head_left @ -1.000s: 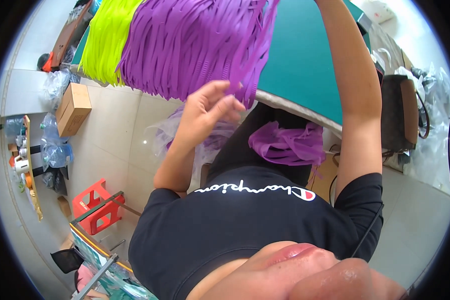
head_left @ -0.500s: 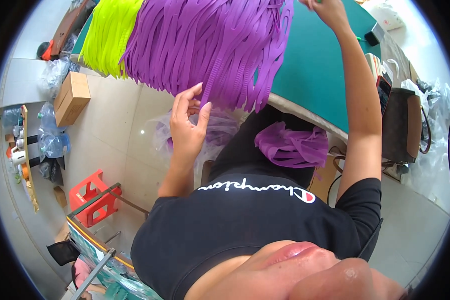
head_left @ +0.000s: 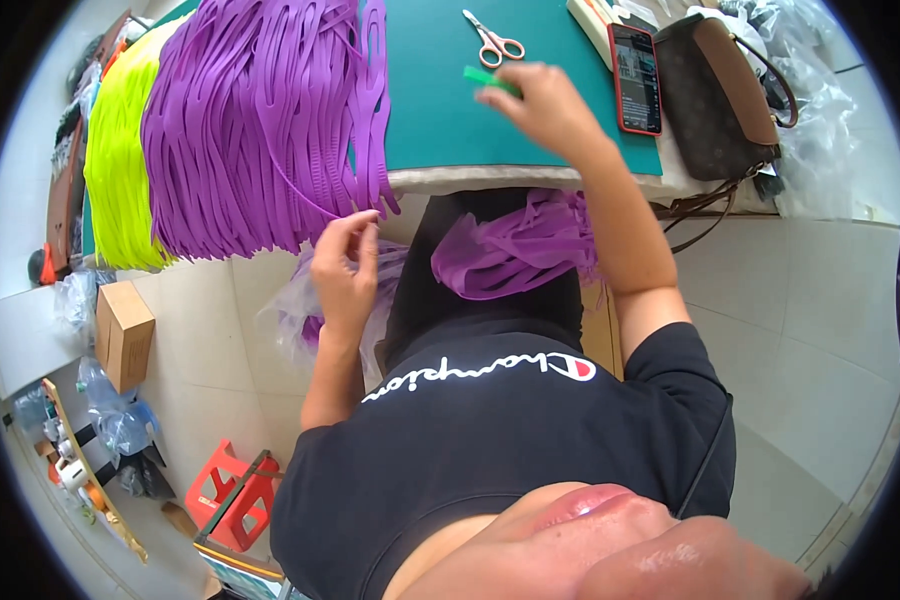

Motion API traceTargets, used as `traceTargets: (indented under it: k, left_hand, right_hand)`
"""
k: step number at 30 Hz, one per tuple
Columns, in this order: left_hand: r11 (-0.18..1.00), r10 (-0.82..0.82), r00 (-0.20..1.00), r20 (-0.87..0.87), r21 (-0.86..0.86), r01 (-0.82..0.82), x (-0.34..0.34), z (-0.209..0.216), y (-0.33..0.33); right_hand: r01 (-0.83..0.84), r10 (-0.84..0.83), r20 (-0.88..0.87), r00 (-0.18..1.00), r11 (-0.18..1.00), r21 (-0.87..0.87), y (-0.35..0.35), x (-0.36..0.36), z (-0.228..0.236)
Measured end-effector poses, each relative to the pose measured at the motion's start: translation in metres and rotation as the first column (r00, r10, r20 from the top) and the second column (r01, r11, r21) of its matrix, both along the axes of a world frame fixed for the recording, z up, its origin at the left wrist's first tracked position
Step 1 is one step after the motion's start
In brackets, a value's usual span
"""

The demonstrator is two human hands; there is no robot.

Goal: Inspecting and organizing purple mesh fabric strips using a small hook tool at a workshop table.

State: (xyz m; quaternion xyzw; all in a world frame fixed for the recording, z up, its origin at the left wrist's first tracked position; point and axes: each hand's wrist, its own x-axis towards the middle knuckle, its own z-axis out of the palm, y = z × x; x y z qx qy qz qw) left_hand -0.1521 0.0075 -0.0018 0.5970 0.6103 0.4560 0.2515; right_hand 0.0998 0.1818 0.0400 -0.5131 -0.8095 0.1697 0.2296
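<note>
A thick row of purple rubber straps [head_left: 240,120], with slotted and ridged ends, hangs over the table's near edge. My left hand [head_left: 346,268] is closed in a pinch at the lower right of this row, on the end of one thin purple strap that is pulled out toward me. Over the green tabletop [head_left: 430,130], my right hand [head_left: 555,112] is closed around a small bright green piece [head_left: 493,80]; its exact kind is unclear. Just beyond that hand lie scissors [head_left: 491,40] with pinkish handles. More purple straps [head_left: 515,250] rest in a bundle on my lap.
Yellow-green straps [head_left: 125,150] hang left of the purple ones. A phone [head_left: 635,80] in a red case and a brown bag [head_left: 715,95] are at the right. On the floor to the left stand a cardboard box [head_left: 123,335] and a red stool [head_left: 232,495].
The view has shifted, bringing the scissors into sight. My right hand has come nearer, showing the green piece. My left hand's fingers, apart before, now pinch a strap end.
</note>
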Motion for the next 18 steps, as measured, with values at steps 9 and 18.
traceTargets:
  k: [9, 18]
  left_hand:
    - [0.885, -0.161, 0.982, -0.095, -0.454, 0.102, 0.042, -0.146, -0.042]
    - [0.548, 0.222, 0.339, 0.914, -0.404, 0.733, 0.032, -0.082, 0.005]
  right_hand:
    - [0.050, -0.024, 0.119, 0.993, 0.973, -0.226, -0.152, 0.055, -0.058]
    - [0.274, -0.340, -0.159, 0.927, 0.903, -0.332, -0.172, 0.080, -0.051]
